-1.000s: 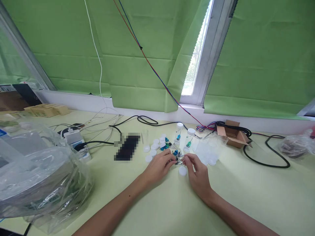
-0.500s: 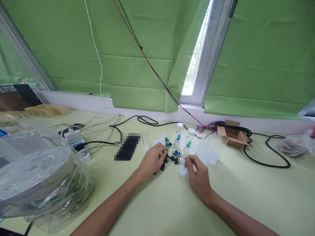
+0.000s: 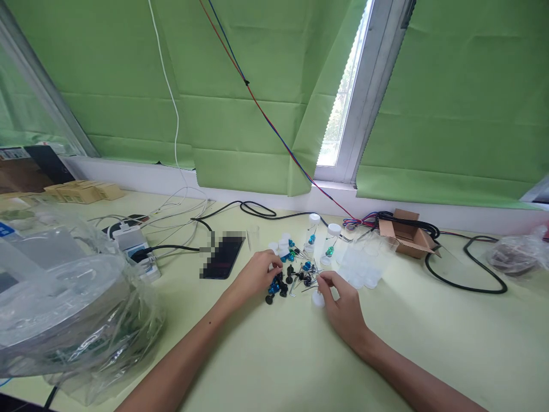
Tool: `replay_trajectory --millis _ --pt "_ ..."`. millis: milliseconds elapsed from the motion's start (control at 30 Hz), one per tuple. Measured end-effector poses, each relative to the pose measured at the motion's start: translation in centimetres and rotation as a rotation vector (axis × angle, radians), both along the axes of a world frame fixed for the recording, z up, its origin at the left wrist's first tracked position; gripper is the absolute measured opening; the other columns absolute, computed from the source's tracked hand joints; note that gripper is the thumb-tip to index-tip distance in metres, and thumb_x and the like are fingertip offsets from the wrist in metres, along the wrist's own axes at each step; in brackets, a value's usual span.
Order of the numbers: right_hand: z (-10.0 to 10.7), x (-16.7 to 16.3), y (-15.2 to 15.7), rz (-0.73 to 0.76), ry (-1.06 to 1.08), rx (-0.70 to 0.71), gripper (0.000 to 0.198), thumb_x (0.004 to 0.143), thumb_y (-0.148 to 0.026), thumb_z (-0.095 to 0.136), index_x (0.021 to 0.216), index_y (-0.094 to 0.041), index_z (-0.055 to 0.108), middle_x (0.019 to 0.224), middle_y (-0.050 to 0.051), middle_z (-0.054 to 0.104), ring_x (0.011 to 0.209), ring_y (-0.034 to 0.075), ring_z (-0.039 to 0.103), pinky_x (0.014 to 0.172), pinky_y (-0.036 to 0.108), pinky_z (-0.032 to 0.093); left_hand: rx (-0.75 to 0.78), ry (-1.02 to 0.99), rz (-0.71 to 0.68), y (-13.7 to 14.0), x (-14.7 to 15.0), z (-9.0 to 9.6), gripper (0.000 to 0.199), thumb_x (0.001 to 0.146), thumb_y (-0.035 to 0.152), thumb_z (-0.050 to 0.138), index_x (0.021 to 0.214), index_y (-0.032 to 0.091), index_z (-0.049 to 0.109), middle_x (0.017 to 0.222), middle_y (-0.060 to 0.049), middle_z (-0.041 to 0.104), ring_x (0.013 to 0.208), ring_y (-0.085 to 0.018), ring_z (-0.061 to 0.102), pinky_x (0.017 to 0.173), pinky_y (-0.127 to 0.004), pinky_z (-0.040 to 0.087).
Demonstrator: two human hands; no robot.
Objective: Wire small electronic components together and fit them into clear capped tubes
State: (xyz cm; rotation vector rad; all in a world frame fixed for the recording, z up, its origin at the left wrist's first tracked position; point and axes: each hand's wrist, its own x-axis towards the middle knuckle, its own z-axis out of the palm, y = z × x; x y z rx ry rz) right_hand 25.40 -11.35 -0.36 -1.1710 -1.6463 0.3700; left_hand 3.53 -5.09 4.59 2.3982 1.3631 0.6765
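Note:
My left hand point(image 3: 257, 274) bends over the left side of a pile of small parts, its thumb and fingertips closed together. Black knobs point(image 3: 283, 290) and blue pieces point(image 3: 274, 287) lie right under its fingers. My right hand point(image 3: 344, 300) pinches at the pile's right side, partly covering a white round cap point(image 3: 318, 298); whatever sits in the pinch is too small to make out. Thin metal pins and a bent key point(image 3: 293, 290) lie between the hands. Behind them stand two clear tubes with white caps, one holding a blue piece point(image 3: 311, 238), the other a green piece point(image 3: 329, 251).
A dark phone point(image 3: 223, 257) lies left of the hands, near a power strip point(image 3: 139, 252) with cables. Clear plastic pieces point(image 3: 364, 269) lie to the right, before an open cardboard box point(image 3: 407, 237). A large bagged spool point(image 3: 68, 297) fills the left side.
My left hand has shifted left and back from the middle of the pile, uncovering black knobs and blue pieces. My right hand has moved slightly left over the white cap.

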Motion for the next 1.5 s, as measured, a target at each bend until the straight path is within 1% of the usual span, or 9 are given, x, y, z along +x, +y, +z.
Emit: replay_trajectory --millis 133,333,600,933,1167,1333,1500 --pt "-0.01 -0.12 0.13 0.024 -0.028 0.016 0.019 0.097 -0.028 0.046 0.086 -0.02 0.06 0.078 0.002 0.064 0.07 0.016 0.058 0.065 0.027 0.046 -0.006 0.016 -0.018 0.01 -0.08 -0.1 0.02 0.086 0.023 0.053 0.079 0.021 0.072 0.085 -0.005 0.069 0.073 -0.02 0.062 0.067 -0.03 0.042" --pt "-0.04 -0.09 0.37 0.011 -0.061 0.016 0.02 0.097 -0.028 0.045 0.088 -0.02 0.061 0.082 0.004 0.067 0.074 0.018 0.062 0.068 0.029 0.048 -0.055 0.015 -0.035 -0.01 -0.29 -0.22 0.018 0.084 0.023 0.055 0.08 0.023 0.073 0.088 -0.005 0.071 0.075 -0.021 0.062 0.066 -0.029 0.042" --pt "-0.22 -0.01 0.44 0.029 -0.092 0.021 0.018 0.097 -0.026 0.045 0.09 -0.02 0.06 0.085 0.005 0.068 0.078 0.02 0.063 0.069 0.03 0.049 -0.051 0.049 -0.039 0.01 -0.15 -0.13 0.02 0.086 0.024 0.052 0.082 0.023 0.072 0.082 -0.004 0.071 0.074 -0.021 0.063 0.064 -0.028 0.041" --pt "-0.24 0.06 0.42 0.023 -0.108 0.023 0.017 0.097 -0.027 0.045 0.093 -0.02 0.061 0.089 0.007 0.067 0.083 0.021 0.062 0.072 0.033 0.05 -0.095 0.013 -0.097 0.17 -0.62 0.11 0.019 0.081 0.02 0.056 0.087 0.024 0.074 0.09 -0.004 0.073 0.073 -0.019 0.062 0.067 -0.029 0.044" --pt "-0.13 0.0 0.45 0.012 -0.091 0.028 0.019 0.097 -0.028 0.045 0.091 -0.021 0.061 0.089 0.007 0.067 0.084 0.022 0.061 0.071 0.034 0.051 -0.143 -0.039 -0.094 0.13 -0.7 -0.12 0.017 0.077 0.021 0.06 0.086 0.024 0.075 0.09 -0.005 0.072 0.072 -0.02 0.061 0.068 -0.03 0.045" --pt "-0.22 0.02 0.45 0.013 -0.093 0.015 0.017 0.097 -0.028 0.047 0.091 -0.02 0.061 0.089 0.007 0.066 0.085 0.022 0.061 0.073 0.034 0.05 -0.117 -0.004 -0.095 0.13 -0.7 -0.24 0.017 0.077 0.018 0.061 0.086 0.025 0.074 0.088 -0.004 0.071 0.07 -0.019 0.061 0.066 -0.029 0.043" --pt "-0.21 0.13 0.49 0.021 -0.086 0.004 0.018 0.097 -0.029 0.046 0.092 -0.021 0.061 0.09 0.007 0.066 0.087 0.023 0.061 0.074 0.034 0.049 -0.061 0.073 -0.138 0.06 -0.53 -0.31 0.018 0.082 0.017 0.056 0.084 0.025 0.072 0.084 -0.003 0.07 0.075 -0.02 0.061 0.065 -0.028 0.041"
